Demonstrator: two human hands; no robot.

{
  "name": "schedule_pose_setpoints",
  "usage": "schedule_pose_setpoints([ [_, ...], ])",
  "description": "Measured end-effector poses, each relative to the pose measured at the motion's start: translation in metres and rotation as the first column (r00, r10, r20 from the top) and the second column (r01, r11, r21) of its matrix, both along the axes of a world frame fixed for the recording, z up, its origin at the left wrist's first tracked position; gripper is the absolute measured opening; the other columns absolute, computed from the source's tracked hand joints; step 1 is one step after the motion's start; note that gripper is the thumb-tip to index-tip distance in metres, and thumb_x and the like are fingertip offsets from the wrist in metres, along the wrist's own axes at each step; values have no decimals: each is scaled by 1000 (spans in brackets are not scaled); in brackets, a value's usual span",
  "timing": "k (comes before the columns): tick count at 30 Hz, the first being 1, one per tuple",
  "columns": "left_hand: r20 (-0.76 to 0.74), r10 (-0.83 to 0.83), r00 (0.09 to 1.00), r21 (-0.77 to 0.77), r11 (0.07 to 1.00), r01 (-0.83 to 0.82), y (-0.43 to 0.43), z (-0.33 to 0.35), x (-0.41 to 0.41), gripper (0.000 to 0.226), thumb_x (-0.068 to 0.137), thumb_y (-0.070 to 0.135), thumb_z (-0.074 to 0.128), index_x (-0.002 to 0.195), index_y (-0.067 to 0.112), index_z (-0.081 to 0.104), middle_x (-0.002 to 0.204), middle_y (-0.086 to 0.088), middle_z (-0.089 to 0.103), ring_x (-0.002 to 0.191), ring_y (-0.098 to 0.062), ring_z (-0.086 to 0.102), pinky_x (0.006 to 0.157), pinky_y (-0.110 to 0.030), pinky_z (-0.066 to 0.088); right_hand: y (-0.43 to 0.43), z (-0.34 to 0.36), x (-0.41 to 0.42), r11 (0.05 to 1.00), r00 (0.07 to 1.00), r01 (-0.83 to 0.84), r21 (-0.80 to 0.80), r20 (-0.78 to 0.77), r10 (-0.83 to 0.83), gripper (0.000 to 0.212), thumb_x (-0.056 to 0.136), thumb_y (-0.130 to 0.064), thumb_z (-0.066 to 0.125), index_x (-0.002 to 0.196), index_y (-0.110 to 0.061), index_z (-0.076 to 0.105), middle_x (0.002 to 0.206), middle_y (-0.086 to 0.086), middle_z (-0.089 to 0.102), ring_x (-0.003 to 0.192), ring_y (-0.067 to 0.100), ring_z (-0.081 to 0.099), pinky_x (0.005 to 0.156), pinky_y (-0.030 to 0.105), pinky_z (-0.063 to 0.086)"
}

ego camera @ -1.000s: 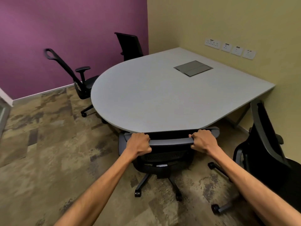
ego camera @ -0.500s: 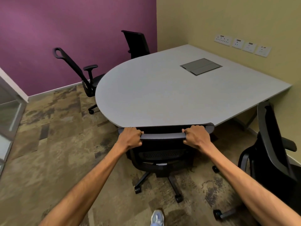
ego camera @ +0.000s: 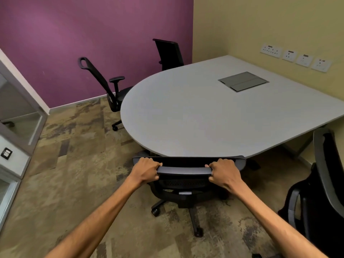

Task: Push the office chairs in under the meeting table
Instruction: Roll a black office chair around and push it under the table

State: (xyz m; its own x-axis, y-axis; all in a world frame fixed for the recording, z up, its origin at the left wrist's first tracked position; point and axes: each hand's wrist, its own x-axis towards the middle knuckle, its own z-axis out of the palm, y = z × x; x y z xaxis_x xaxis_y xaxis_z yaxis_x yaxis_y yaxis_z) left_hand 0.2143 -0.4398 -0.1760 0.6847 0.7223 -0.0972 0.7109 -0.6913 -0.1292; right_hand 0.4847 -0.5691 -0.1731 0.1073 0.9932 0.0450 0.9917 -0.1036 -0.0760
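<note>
A person stands at the rounded end of a grey desk (ego camera: 214, 116), both arms stretched forward. The left hand (ego camera: 146, 169) and right hand (ego camera: 224, 173) each grip the top rail of a black office chair (ego camera: 184, 183), fingers (ego camera: 154, 167) curled tight around it near either end, a grip that suits steering and pushing it straight. The chair's back sits just at the desk edge, its seat mostly beneath. Left of the desk, a second chair (ego camera: 111, 90) is partly tucked; a third chair (ego camera: 168, 53) stands behind the desk; a fourth chair (ego camera: 320, 192) at its right stands clear.
</note>
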Motion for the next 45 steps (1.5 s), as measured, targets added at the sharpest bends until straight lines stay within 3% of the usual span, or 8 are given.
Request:
schedule_pose_setpoints([
  [5,4,-25,1000,6,1000,25,3,-2,-2,36,84,29,55,115,16,68,94,-12,71,89,-31,65,69,-34,36,2,-2,2,1000,1000,7,8,-26,-6,31,88,-39,50,95,-21,75,57,-3,56,54,17,48,59,30,39],
  [11,53,-28,998,-10,1000,28,10,-7,-9,30,87,32,53,104,15,71,90,-9,73,86,-31,66,75,-37,47,1,3,-7,1000,1000,21,4,-14,-21,30,84,-36,51,99,-25,74,60,-6,52,59,15,44,61,28,30],
  [21,35,-47,998,-5,999,47,12,-11,-1,30,90,33,51,108,15,67,100,-12,69,96,-32,63,78,-37,38,-4,3,-7,996,997,66,-54,-25,-68,42,76,-32,55,115,-24,69,90,2,69,81,20,61,70,28,36],
  [31,15,-46,999,-11,999,46,59,-5,61,37,89,31,52,120,14,63,107,-12,68,100,-31,62,85,-39,42,34,12,44,995,996,91,-47,23,-90,35,73,-31,56,101,-20,74,71,2,66,65,21,57,62,28,34],
  [34,6,-34,999,-3,999,34,65,-4,68,38,89,30,52,121,14,64,108,-12,68,102,-31,62,87,-39,43,45,13,53,995,996,88,-53,25,-87,32,73,-30,56,96,-17,74,57,-4,51,61,21,52,61,28,33],
  [37,2,-13,1000,-14,1000,13,70,0,71,39,88,29,54,124,17,63,107,-13,70,102,-32,63,85,-38,43,52,13,56,997,998,62,-42,26,-61,38,73,-31,55,104,-18,73,74,4,68,72,25,62,66,31,44],
  [42,69,-28,997,-6,1000,28,63,-2,66,28,87,30,57,109,20,72,85,-6,74,82,-28,69,72,-37,50,45,7,57,999,999,37,-13,23,-37,41,74,-32,57,110,-19,71,86,9,71,81,30,64,66,33,42],
  [45,161,-74,984,16,997,72,51,-7,58,26,77,36,52,79,14,66,62,-6,67,60,-32,66,55,-38,52,33,7,50,997,996,79,0,-28,-79,25,67,-30,55,84,-18,68,67,5,61,67,28,60,65,34,47],
])
